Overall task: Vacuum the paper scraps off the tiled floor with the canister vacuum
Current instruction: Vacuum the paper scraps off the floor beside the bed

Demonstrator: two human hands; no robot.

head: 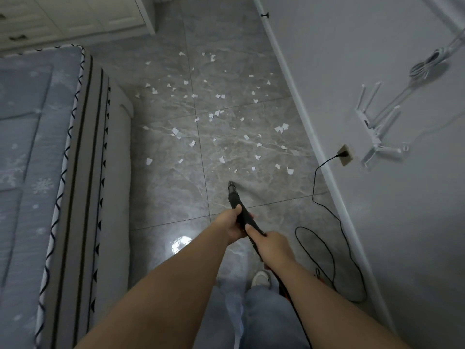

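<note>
Several white paper scraps (pixel 216 114) lie scattered over the grey marbled tiled floor (pixel 176 192), from mid-frame to the far end. I hold the black vacuum hose nozzle (pixel 234 196) with both hands, its tip pointing down at the floor just short of the nearest scraps. My left hand (pixel 232 224) grips the front of the handle; my right hand (pixel 268 244) grips right behind it. The hose runs back under my right arm. The canister itself is hidden.
A bed with a grey-blue patterned quilt (pixel 37 172) fills the left side. The white wall (pixel 377 71) on the right holds a socket (pixel 346 155) with a black power cord (pixel 327 245) looping on the floor. White cabinets (pixel 63 18) stand at the far left.
</note>
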